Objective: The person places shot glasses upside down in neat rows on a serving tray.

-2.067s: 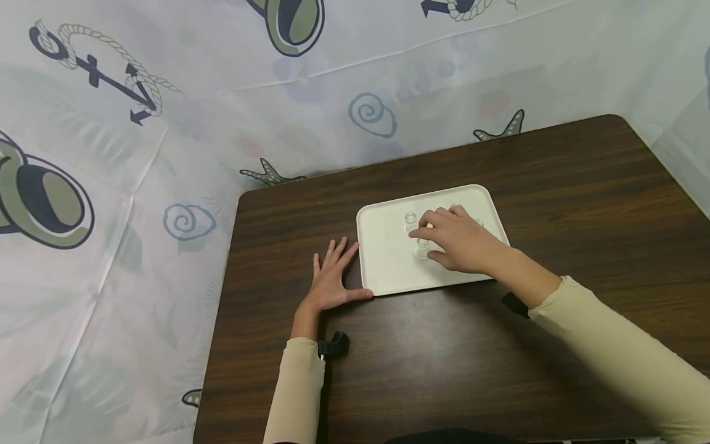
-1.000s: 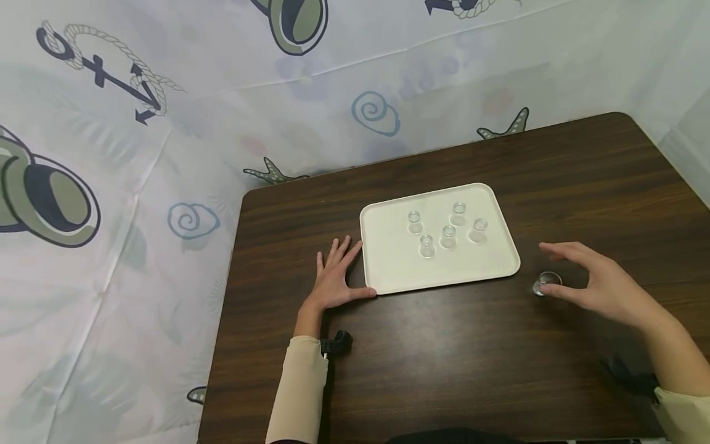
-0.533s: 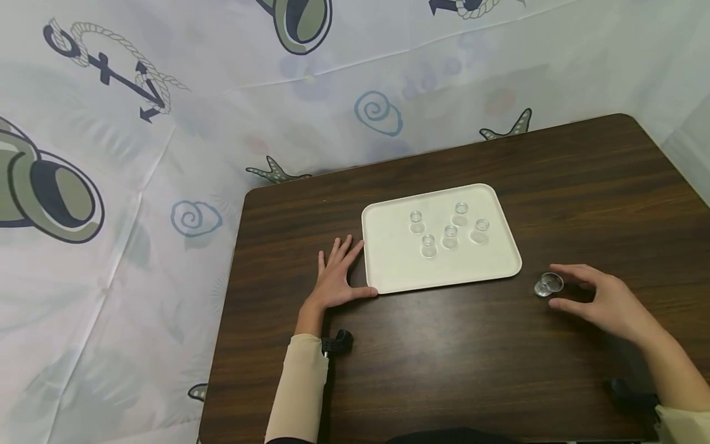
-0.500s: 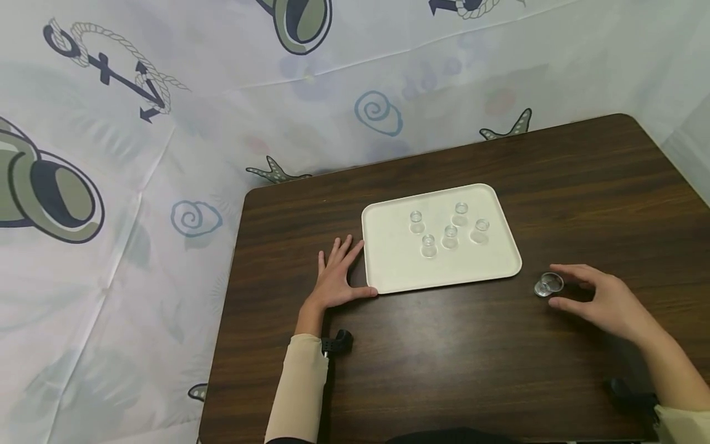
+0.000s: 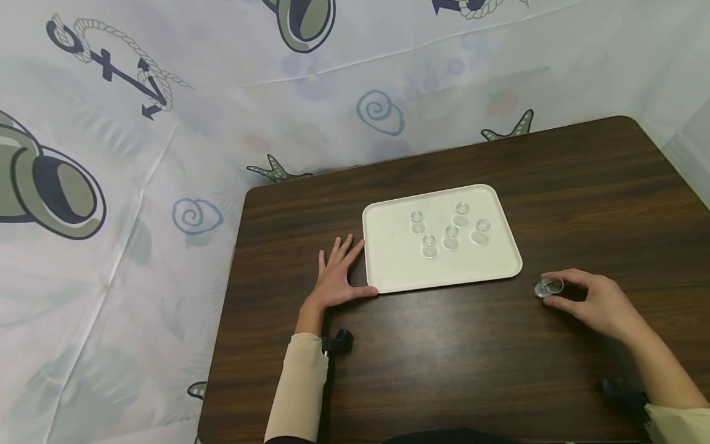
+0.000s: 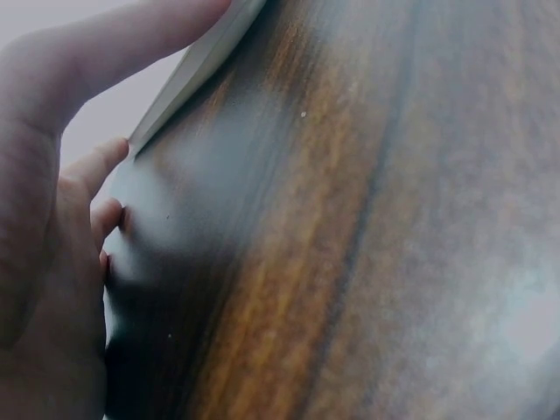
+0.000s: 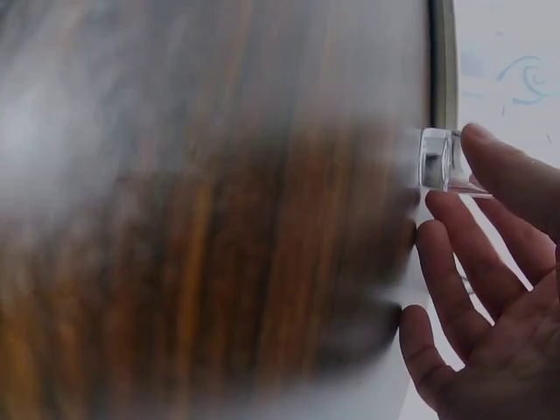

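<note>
At the right of the head view, my right hand point(image 5: 599, 303) pinches a small clear glass cup point(image 5: 549, 286) between thumb and index finger, low over the table beyond the tray's right edge. The right wrist view shows the same cup point(image 7: 433, 159) by the thumb tip, with the other fingers loosely bent below. My left hand point(image 5: 334, 285) lies spread on the table. Its thumb touches the near left corner of a cream tray point(image 5: 385, 268), and its index fingertip reaches the left edge. Several small clear cups stand on the tray, among them a near one point(image 5: 429, 246).
A dark wood-grain table point(image 5: 432, 370) carries everything. Behind it and to the left hangs a pale sheet point(image 5: 233, 55) with sea prints. Black straps with wrist cameras sit on both forearms, the left one point(image 5: 337, 343) close to the table.
My right hand left the cups on the tray and moved right to the separate cup. Its thumb and index finger then closed on that cup. The left hand stayed at the tray's corner.
</note>
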### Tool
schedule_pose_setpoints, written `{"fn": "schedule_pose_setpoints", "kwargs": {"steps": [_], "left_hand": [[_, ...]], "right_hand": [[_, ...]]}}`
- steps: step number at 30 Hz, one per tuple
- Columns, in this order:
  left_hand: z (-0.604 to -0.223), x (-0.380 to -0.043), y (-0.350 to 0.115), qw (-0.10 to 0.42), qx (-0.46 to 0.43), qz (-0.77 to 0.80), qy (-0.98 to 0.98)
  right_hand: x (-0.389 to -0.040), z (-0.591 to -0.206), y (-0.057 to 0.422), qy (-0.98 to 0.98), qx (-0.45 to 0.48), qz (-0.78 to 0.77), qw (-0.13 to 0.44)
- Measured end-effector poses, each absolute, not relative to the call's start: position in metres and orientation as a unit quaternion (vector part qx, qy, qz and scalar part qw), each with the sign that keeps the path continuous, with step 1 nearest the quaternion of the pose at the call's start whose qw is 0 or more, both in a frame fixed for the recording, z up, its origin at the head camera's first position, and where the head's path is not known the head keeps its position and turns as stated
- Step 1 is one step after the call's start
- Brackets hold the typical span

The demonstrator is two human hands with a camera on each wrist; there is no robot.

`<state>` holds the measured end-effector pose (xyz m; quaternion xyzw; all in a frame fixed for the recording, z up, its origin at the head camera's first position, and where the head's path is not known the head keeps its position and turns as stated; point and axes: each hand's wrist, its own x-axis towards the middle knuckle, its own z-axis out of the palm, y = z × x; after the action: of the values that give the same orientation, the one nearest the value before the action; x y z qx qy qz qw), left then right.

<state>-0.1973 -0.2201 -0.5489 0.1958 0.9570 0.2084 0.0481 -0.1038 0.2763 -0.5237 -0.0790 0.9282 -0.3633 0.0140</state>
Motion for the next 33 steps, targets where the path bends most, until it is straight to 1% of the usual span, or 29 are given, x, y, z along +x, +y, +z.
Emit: {"fn": "schedule_pose_setpoints", "kwargs": {"steps": [2, 8, 11, 19, 26, 33], "left_hand": [[-0.55, -0.198, -0.22, 0.048, 0.197, 0.211, 0.956], [-0.55, -0.198, -0.218, 0.05, 0.197, 0.209, 0.956], [-0.549, -0.197, -0.217, 0.051, 0.197, 0.208, 0.957], [-0.547, -0.197, -0.216, 0.05, 0.191, 0.209, 0.958], [-0.549, -0.197, -0.218, 0.053, 0.192, 0.215, 0.956], [-0.546, -0.196, -0.218, 0.049, 0.19, 0.209, 0.958]], "right_hand": [[-0.103, -0.524, 0.276, 0.928, -0.078, -0.365, 0.015], [-0.101, -0.52, 0.279, 0.925, -0.067, -0.371, 0.049], [-0.099, -0.516, 0.281, 0.925, -0.064, -0.371, 0.055], [-0.107, -0.502, 0.279, 0.925, -0.074, -0.372, -0.004], [-0.125, -0.471, 0.261, 0.915, -0.075, -0.397, 0.0], [-0.151, -0.446, 0.232, 0.912, -0.094, -0.399, -0.021]]}}
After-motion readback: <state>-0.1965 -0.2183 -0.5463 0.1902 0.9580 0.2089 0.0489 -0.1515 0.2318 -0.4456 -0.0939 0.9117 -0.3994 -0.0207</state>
